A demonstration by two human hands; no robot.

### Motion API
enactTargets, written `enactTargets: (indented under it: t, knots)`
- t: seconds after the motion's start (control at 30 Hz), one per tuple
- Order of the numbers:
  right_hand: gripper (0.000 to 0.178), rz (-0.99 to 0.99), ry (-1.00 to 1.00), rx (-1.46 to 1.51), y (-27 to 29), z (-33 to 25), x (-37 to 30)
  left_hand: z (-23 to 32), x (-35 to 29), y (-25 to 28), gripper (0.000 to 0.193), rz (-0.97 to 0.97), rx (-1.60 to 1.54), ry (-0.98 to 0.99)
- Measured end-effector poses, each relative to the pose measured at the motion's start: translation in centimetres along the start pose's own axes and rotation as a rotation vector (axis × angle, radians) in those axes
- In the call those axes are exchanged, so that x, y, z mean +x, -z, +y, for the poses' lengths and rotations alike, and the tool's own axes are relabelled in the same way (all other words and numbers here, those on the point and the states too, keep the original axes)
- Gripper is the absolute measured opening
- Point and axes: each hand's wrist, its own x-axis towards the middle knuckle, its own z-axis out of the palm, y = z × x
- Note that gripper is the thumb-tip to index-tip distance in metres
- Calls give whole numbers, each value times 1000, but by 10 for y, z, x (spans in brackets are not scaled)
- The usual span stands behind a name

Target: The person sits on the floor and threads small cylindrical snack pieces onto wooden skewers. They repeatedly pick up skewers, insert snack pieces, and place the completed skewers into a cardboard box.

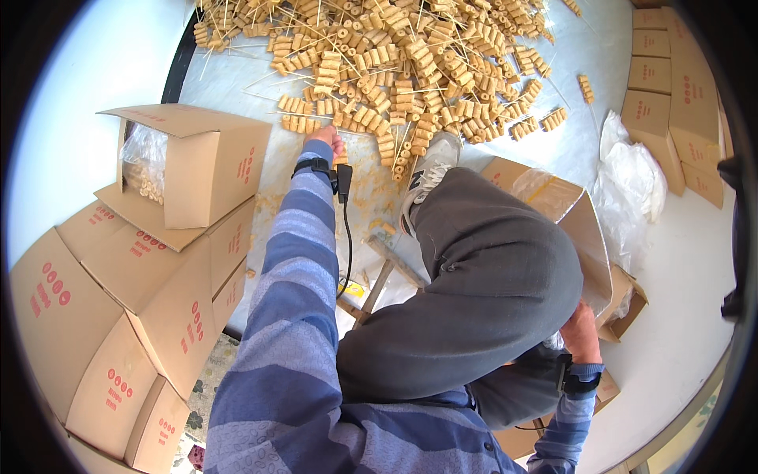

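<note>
A large heap of tan, ridged rolls on thin wooden sticks point(403, 87) covers the far part of a metal surface point(237, 87). At its near left edge is my left hand point(330, 141), with fingers curled closed beside several skewered rolls point(300, 124). What lies between those fingers is too small to make out. My right hand point(582, 333) is low at the right, beside my knee and against the near edge of an open, plastic-lined carton point(592, 245). Its fingers are hidden, so its grip cannot be told.
Stacked cartons point(118, 308) line the left, topped by an open one point(225, 170) holding bagged skewers. More cartons point(651, 71) stand far right, near crumpled clear plastic point(629, 174). My shoe point(430, 174) rests by the heap; a wooden frame point(383, 272) is below it.
</note>
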Motion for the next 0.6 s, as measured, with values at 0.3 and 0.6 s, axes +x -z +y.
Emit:
enactTargets:
  t: [0.3, 0.6]
  knots:
    - [29, 25, 163, 13, -14, -12, 14, -53, -73, 23, 23, 9, 85, -622]
    - [31, 6, 149, -24, -8, -24, 14, 60, -59, 12, 65, 162, 1693, -1052]
